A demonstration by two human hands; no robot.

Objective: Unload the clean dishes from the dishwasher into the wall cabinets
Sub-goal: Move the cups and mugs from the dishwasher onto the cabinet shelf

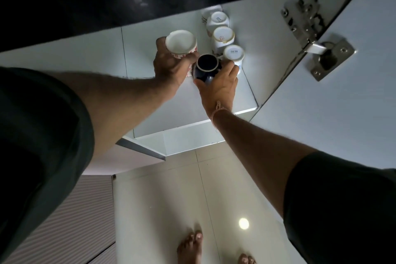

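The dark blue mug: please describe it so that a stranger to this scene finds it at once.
Find the white cabinet shelf beside the open door with the steel hinge. At the near end of the row of white mugs, the right hand grips the dark blue mug. It is the only dark one; every neighbour is white.

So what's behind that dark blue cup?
A row of white cups, bases toward the camera, running deeper into the cabinet; the nearest cup reads SISTA. The right hand covers part of it, and the rearmost is mostly hidden.
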